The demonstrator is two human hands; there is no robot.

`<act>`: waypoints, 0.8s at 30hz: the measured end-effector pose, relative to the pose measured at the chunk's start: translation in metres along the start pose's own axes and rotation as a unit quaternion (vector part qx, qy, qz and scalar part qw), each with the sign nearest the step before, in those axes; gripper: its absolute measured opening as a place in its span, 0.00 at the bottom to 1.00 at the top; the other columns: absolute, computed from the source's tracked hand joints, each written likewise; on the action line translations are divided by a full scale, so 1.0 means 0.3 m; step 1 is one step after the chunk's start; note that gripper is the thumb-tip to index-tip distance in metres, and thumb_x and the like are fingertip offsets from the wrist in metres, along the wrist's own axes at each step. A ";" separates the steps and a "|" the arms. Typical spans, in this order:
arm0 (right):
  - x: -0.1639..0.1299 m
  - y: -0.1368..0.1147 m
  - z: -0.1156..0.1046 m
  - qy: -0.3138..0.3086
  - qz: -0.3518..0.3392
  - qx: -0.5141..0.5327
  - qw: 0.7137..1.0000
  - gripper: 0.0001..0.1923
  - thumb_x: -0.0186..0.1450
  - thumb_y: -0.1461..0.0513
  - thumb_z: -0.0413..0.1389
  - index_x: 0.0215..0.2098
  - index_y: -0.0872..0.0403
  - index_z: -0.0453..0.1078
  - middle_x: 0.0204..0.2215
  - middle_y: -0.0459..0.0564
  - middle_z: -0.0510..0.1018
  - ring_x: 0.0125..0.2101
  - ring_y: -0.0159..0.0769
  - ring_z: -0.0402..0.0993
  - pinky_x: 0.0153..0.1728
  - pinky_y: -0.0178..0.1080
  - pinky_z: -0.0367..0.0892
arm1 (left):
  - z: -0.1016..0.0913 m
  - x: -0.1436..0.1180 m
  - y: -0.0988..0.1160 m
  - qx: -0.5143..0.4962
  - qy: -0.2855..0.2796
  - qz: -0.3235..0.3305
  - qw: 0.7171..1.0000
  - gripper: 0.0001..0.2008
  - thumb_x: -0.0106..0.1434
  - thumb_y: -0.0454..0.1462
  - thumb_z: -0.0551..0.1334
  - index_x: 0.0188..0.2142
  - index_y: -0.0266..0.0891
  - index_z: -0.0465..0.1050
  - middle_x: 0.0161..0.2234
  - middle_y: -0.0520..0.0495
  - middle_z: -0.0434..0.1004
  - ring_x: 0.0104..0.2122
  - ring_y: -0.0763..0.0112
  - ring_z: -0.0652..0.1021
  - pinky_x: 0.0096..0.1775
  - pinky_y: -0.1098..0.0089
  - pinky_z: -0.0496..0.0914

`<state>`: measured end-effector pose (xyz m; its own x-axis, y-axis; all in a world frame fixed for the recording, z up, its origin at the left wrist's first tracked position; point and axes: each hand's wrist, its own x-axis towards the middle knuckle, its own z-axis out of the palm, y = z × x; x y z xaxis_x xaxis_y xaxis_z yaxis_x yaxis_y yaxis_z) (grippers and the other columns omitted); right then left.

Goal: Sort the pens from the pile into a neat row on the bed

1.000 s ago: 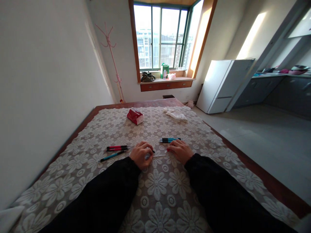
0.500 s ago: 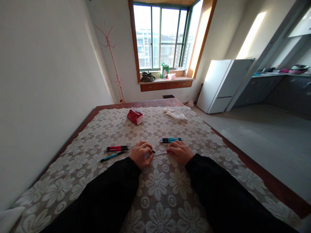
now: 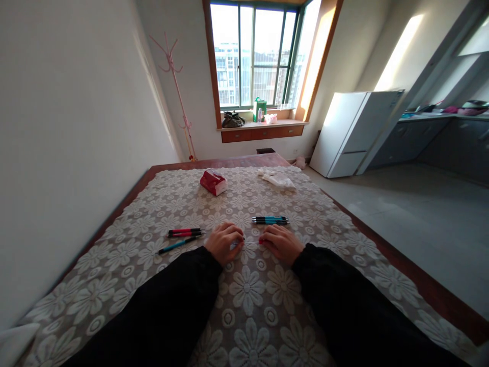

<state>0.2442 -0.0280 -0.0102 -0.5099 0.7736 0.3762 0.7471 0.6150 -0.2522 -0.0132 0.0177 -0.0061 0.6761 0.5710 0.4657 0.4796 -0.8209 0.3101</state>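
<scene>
Left hand (image 3: pixel 225 243): as we pinch something dark (image 3: pixel 243 237),
Right hand (image 3: pixel 280 243): we pinch something red (image 3: pixel 261 241),
Rod (image 3: pixel 252 242): best held straight

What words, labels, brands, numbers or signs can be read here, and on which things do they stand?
None can be read.
Red packet: any print is too blurred.
Green bag: any print is too small.
Blue pens and red pens: any lettering is too small.
White fridge: any marking is too small.
</scene>
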 end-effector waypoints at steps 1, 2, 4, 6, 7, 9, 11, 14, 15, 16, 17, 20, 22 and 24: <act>0.001 -0.003 0.000 0.001 0.001 0.007 1.000 0.08 0.73 0.61 0.52 0.41 0.52 0.74 0.39 0.51 0.78 0.42 0.40 0.71 0.45 0.43 0.67 | 0.001 0.000 0.001 0.000 0.002 0.002 1.000 0.02 0.67 0.35 0.63 0.36 0.42 0.75 0.43 0.48 0.80 0.49 0.60 0.74 0.51 0.57 0.70; 0.001 -0.007 -0.001 0.001 0.002 0.014 1.000 0.08 0.73 0.60 0.52 0.42 0.52 0.73 0.39 0.51 0.78 0.42 0.40 0.72 0.45 0.43 0.67 | 0.002 0.000 0.003 -0.001 0.004 0.006 1.000 0.02 0.68 0.35 0.62 0.37 0.42 0.74 0.43 0.48 0.80 0.49 0.61 0.74 0.51 0.57 0.69; 0.002 -0.017 -0.002 0.002 0.004 0.026 1.000 0.08 0.73 0.60 0.51 0.42 0.52 0.72 0.39 0.51 0.78 0.42 0.40 0.73 0.45 0.43 0.67 | 0.003 0.000 0.006 -0.004 0.009 0.016 1.000 0.04 0.70 0.36 0.60 0.39 0.42 0.73 0.43 0.48 0.80 0.49 0.62 0.74 0.51 0.58 0.69; 0.004 -0.030 -0.005 0.005 0.008 0.039 0.999 0.08 0.74 0.61 0.50 0.43 0.52 0.71 0.39 0.51 0.79 0.41 0.40 0.74 0.44 0.42 0.67 | 0.002 -0.001 0.009 -0.011 0.014 0.030 0.999 0.05 0.72 0.37 0.58 0.40 0.42 0.72 0.44 0.47 0.79 0.48 0.62 0.74 0.51 0.59 0.69; 0.004 -0.036 -0.007 0.007 0.011 0.049 0.999 0.09 0.74 0.61 0.49 0.43 0.52 0.71 0.39 0.51 0.79 0.41 0.40 0.74 0.43 0.41 0.67 | 0.002 -0.001 0.009 -0.014 0.016 0.033 0.999 0.05 0.73 0.37 0.57 0.40 0.42 0.72 0.44 0.47 0.79 0.47 0.63 0.74 0.50 0.60 0.69; 0.005 -0.048 -0.011 0.010 0.017 0.072 0.997 0.09 0.74 0.62 0.48 0.44 0.53 0.70 0.39 0.51 0.79 0.40 0.38 0.75 0.42 0.40 0.67 | -0.001 -0.003 0.007 -0.018 0.019 0.028 0.999 0.06 0.73 0.38 0.57 0.41 0.42 0.71 0.41 0.47 0.79 0.45 0.63 0.75 0.48 0.61 0.69; 0.005 -0.056 -0.015 0.011 0.023 0.097 0.995 0.09 0.73 0.63 0.47 0.45 0.53 0.69 0.40 0.51 0.79 0.39 0.37 0.75 0.41 0.38 0.68 | -0.008 -0.005 0.008 -0.016 0.023 0.021 0.999 0.06 0.72 0.41 0.59 0.44 0.42 0.71 0.39 0.47 0.79 0.43 0.62 0.75 0.46 0.61 0.69; 0.004 -0.056 -0.015 0.016 0.039 0.118 0.992 0.08 0.73 0.64 0.47 0.44 0.52 0.69 0.39 0.51 0.78 0.38 0.36 0.75 0.40 0.37 0.68 | -0.027 -0.005 0.018 -0.006 0.037 0.012 0.999 0.16 0.67 0.47 0.63 0.48 0.42 0.71 0.43 0.44 0.78 0.47 0.57 0.75 0.49 0.58 0.69; 0.004 -0.054 -0.014 0.021 0.044 0.122 0.991 0.08 0.73 0.64 0.47 0.44 0.52 0.69 0.39 0.51 0.78 0.38 0.36 0.75 0.40 0.37 0.68 | -0.034 -0.004 0.024 -0.003 0.044 0.009 0.999 0.17 0.66 0.48 0.63 0.49 0.42 0.71 0.46 0.42 0.77 0.49 0.56 0.74 0.51 0.56 0.68; 0.003 -0.051 -0.012 0.027 0.048 0.125 0.991 0.08 0.73 0.64 0.47 0.44 0.52 0.69 0.39 0.51 0.78 0.39 0.37 0.75 0.41 0.37 0.68 | -0.040 -0.004 0.030 -0.002 0.050 0.005 0.999 0.18 0.65 0.47 0.63 0.49 0.42 0.70 0.49 0.41 0.76 0.51 0.54 0.73 0.52 0.55 0.68; 0.002 -0.048 -0.010 0.035 0.054 0.130 0.989 0.08 0.73 0.64 0.47 0.43 0.52 0.69 0.38 0.51 0.78 0.38 0.37 0.75 0.41 0.37 0.68 | -0.045 -0.004 0.035 -0.002 0.058 0.002 0.998 0.17 0.65 0.46 0.62 0.50 0.41 0.70 0.50 0.40 0.75 0.52 0.53 0.72 0.53 0.54 0.67; 0.001 -0.040 -0.003 0.058 0.078 0.146 0.985 0.07 0.72 0.64 0.48 0.43 0.53 0.68 0.36 0.51 0.78 0.36 0.36 0.74 0.39 0.37 0.68 | -0.051 -0.005 0.041 -0.008 0.086 -0.002 0.996 0.14 0.64 0.42 0.61 0.48 0.41 0.70 0.48 0.41 0.76 0.51 0.54 0.73 0.52 0.54 0.67; 0.001 -0.039 0.001 0.061 0.093 0.150 0.982 0.06 0.71 0.64 0.49 0.42 0.53 0.69 0.35 0.50 0.77 0.34 0.35 0.74 0.38 0.36 0.68 | -0.047 -0.008 0.037 -0.013 0.101 0.001 0.995 0.10 0.65 0.39 0.60 0.46 0.41 0.71 0.45 0.42 0.77 0.49 0.56 0.74 0.51 0.56 0.68; 0.001 -0.040 0.002 0.057 0.099 0.151 0.982 0.06 0.70 0.64 0.50 0.41 0.53 0.69 0.34 0.49 0.77 0.34 0.35 0.73 0.37 0.36 0.67 | -0.039 -0.010 0.028 -0.012 0.102 0.005 0.995 0.07 0.67 0.39 0.60 0.43 0.42 0.73 0.42 0.44 0.78 0.46 0.59 0.75 0.49 0.57 0.69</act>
<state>0.2347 -0.0351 -0.0077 -0.3035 0.8715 0.3852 0.6578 0.4841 -0.5770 -0.0176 0.0089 0.0049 0.5530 0.5496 0.6263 0.4572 -0.8285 0.3233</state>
